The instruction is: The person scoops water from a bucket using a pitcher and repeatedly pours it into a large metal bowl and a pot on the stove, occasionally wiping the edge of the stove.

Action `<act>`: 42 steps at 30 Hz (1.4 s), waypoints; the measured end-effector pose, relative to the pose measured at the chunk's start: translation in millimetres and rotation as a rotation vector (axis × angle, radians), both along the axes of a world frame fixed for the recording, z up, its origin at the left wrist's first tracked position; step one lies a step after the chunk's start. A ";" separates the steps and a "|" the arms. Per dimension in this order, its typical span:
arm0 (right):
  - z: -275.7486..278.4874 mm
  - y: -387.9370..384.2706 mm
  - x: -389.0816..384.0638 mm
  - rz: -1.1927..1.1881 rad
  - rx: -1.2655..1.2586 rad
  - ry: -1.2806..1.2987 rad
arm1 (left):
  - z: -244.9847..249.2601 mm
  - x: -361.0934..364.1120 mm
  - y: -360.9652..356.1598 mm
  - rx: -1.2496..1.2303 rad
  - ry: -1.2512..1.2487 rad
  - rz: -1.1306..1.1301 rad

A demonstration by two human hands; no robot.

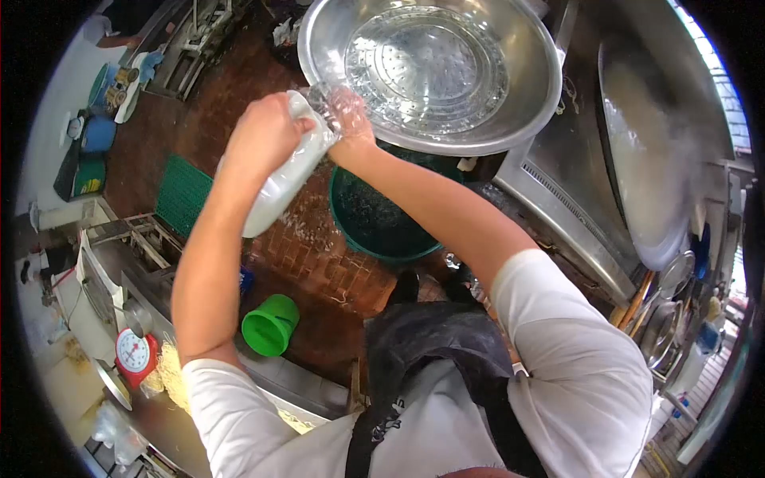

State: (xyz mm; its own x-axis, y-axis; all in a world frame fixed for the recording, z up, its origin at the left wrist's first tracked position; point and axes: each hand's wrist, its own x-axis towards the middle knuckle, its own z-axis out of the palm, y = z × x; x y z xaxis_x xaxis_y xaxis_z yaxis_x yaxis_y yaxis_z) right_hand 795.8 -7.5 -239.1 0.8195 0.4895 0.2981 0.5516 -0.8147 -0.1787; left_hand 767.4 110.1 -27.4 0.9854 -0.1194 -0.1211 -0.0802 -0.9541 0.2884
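Out in front of me, over the floor, is a clear plastic bag with whitish contents, bulging and tilted. My left hand is closed around its upper part. The bag's loose, crinkled end lies over the fingers of my right hand, which seem to grip the plastic, though it partly hides them. Just beyond the right hand stands a large steel basin with a dotted ring pattern inside. Below and right of the bag is a round green tub with dark, bubbly liquid inside.
A big wok of steaming cloudy liquid stands right, by a steel stove edge. A bright green bucket is on the brick floor. Lower left are a red scale and pale noodles. A green crate lies left.
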 end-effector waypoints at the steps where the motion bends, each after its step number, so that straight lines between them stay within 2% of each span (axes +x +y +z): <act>1: -1.1 12.4 15.6 -0.055 0.042 0.010 | 5.3 6.5 0.3 0.035 0.031 -0.023; 2: -0.6 20.0 27.7 -0.107 0.084 0.019 | 8.7 13.5 0.3 0.080 0.073 -0.011; 5: 16.9 26.2 49.7 -0.204 -0.011 0.174 | 12.1 31.8 6.4 0.210 0.100 -0.027; 6: 8.5 25.9 50.7 -0.208 0.070 -0.006 | 9.8 35.7 7.6 0.226 0.076 -0.064; 9: -4.0 20.0 57.5 -0.167 0.197 0.163 | 9.3 44.4 2.3 0.263 0.141 -0.115; 10: -0.4 20.2 57.6 -0.185 0.001 0.062 | 8.7 46.8 -2.6 0.278 0.153 -0.109; 13: 4.5 -0.8 60.1 -0.065 -0.025 0.272 | 9.0 51.2 -26.1 0.325 0.170 -0.121; 15: 10.6 -16.4 56.3 -0.081 -0.026 0.420 | 11.3 50.6 -48.3 0.358 0.160 -0.166; 18: 28.2 -48.9 61.0 -0.227 0.033 0.865 | 0.7 55.3 -82.6 0.382 0.075 -0.297; 21: 22.5 -82.1 53.8 -0.233 0.121 0.863 | -0.9 52.8 -138.4 0.379 0.072 -0.365; 23: 21.6 -113.3 47.8 -0.209 0.105 0.818 | -3.3 54.5 -181.5 0.382 0.164 -0.452; 27: 23.7 -191.7 26.1 -0.158 -0.044 0.697 | -20.2 47.3 -274.6 0.323 0.105 -0.512; 29: 29.2 -236.3 21.0 -0.173 -0.148 0.642 | -12.3 44.6 -315.5 0.380 0.189 -0.561; 31: 39.4 -281.6 24.5 -0.222 -0.266 0.598 | -12.2 38.2 -352.2 0.543 0.038 -0.549; 32: 49.7 -301.7 27.9 -0.261 -0.333 0.587 | -13.0 36.9 -360.6 0.625 -0.036 -0.538; 35: 81.0 -353.6 39.6 -0.379 -0.555 0.580 | -11.6 62.4 -350.9 0.215 -0.142 -0.463; 37: 85.4 -383.9 45.3 -0.434 -0.616 0.506 | -8.1 83.1 -315.7 0.218 -0.200 -0.490; 38: 45.1 -410.8 48.4 -0.386 -0.471 0.321 | -18.5 96.9 -287.2 0.118 -0.258 -0.451; 39: 4.1 -438.0 52.0 -0.317 -0.332 0.126 | -20.1 98.4 -244.8 -0.164 -0.407 -0.506; 40: -36.1 -464.7 55.4 -0.242 -0.219 -0.063 | -15.6 98.8 -212.8 -0.036 -0.508 -0.423; 42: -13.3 -423.6 -4.2 -0.537 0.536 -0.035 | -2.5 73.2 -145.5 -0.082 -0.524 -0.143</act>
